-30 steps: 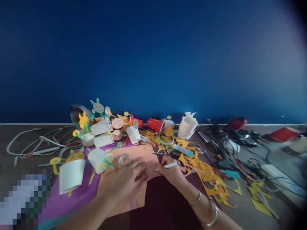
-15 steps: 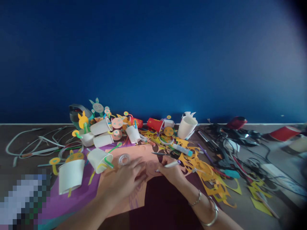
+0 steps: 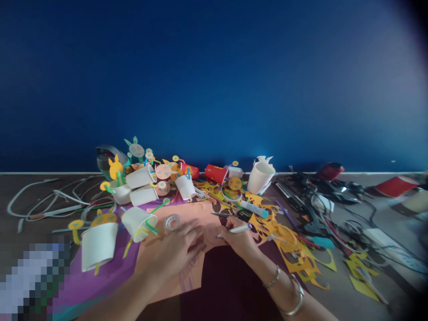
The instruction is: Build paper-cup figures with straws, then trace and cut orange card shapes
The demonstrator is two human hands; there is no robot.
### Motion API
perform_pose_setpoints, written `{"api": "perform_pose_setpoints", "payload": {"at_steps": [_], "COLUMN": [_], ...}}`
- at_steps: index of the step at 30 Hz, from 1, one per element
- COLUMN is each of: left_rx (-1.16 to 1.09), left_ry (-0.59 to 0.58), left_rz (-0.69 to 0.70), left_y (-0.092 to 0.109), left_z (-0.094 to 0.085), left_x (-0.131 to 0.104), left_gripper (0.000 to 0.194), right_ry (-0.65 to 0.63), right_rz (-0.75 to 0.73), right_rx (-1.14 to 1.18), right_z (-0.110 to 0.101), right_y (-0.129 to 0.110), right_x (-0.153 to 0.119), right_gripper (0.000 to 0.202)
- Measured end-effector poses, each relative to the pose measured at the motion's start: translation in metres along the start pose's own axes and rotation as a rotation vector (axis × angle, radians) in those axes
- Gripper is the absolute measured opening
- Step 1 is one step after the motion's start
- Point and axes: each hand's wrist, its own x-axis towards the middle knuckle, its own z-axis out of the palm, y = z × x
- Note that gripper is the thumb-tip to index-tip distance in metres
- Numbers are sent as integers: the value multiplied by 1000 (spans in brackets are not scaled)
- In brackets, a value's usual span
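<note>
My left hand [image 3: 182,245] lies flat on a sheet of peach paper [image 3: 163,272], its fingers stretched out and slightly apart. Between the thumb and fingers of my right hand [image 3: 240,238] is a white marker with a purple end [image 3: 240,229]. Its tip meets the paper beside a faint round drawing [image 3: 211,232]. A dark pointed blade or tool [image 3: 218,214] sticks out to the left of my right fingers; whether the hand also holds it, I cannot tell. Just beyond my left fingers lies a clear tape roll [image 3: 172,222]. Purple marks show on the paper below my left hand.
White paper cups [image 3: 99,247] with paper faces and arms crowd the left and back. Yellow paper scraps [image 3: 297,252] and a glue stick [image 3: 254,208] lie to the right. Tangled black cables [image 3: 321,214] are farther right, with a blue wall [image 3: 214,89] behind.
The marker tip has shifted very slightly on the paper by the round drawing. My left hand stays in the same place.
</note>
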Motion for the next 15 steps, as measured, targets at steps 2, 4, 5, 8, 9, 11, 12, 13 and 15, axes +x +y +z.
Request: {"api": "perform_pose_setpoints", "payload": {"at_steps": [2,4,5,8,9,11,12,13,15], "left_rx": [-3,0,2,5,5,14,24,34,49], "left_ry": [5,16,18,22,22,20,16,11,6], "left_rz": [6,6,2,-6,-3,5,3,-1,-14], "left_y": [1,0,0,-2,-2,-2,-1,0,2], "left_z": [0,0,1,3,4,4,3,2,1], "left_x": [0,0,-1,-1,-1,-1,-1,0,0], "left_gripper": [41,41,40,39,39,40,40,40,40], "right_ry": [16,29,30,16,9,-1,0,3,11], "right_rz": [-12,-27,-31,-26,-21,-15,-18,-23,-35], "right_rx": [-25,-50,-57,-57,-53,-42,-36,-32,-24], "right_z": [0,0,0,0,0,0,0,0,0], "right_y": [-1,-2,-2,-3,-4,-4,-4,-4,-3], "right_x": [0,1,1,0,0,0,0,-1,-1], "right_gripper": [25,26,25,24,24,23,23,24,25]}}
